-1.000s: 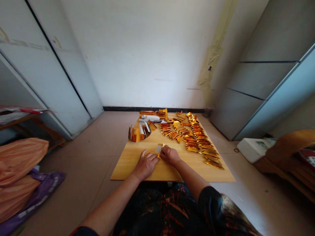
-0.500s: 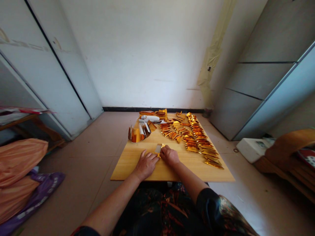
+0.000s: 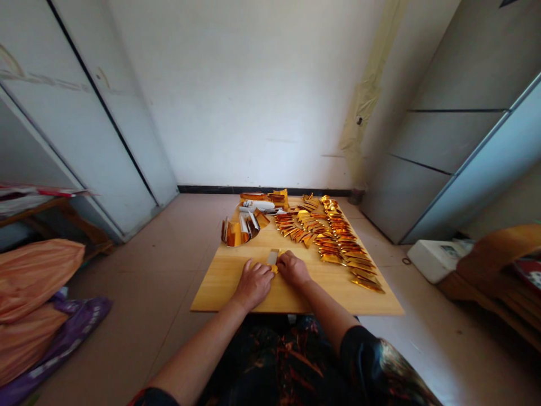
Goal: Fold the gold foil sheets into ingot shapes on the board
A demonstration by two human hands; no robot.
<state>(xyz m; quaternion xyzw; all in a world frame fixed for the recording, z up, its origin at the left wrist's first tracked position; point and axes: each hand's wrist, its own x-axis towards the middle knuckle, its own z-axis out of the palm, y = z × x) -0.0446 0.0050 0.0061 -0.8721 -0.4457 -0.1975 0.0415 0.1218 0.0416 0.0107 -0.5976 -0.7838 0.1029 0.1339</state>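
A small piece of gold foil paper [image 3: 273, 257], its pale side partly showing, lies on the wooden board between my hands. My left hand [image 3: 253, 283] has its fingertips closed on the near left edge of the paper. The right edge is pinched by my right hand [image 3: 293, 268], whose fingers are curled over it. Fingertips cover part of the paper, so its exact folds are hidden. Folded gold foil pieces [image 3: 349, 248] lie in overlapping rows at the right. Curved stacks of gold foil sheets [image 3: 236, 232] stand at the left rear.
The wooden board [image 3: 220, 293] sits low in front of me, with a white roll [image 3: 257, 205] near its far edge. A white box [image 3: 429, 260] and wooden furniture are at the right. Orange and purple bags [image 3: 40, 282] lie at the left, below grey cabinets.
Both hands stay at the paper with only slight finger movement. Gold now shows folded along its near edge by my left fingertips. The camera view has shifted slightly.
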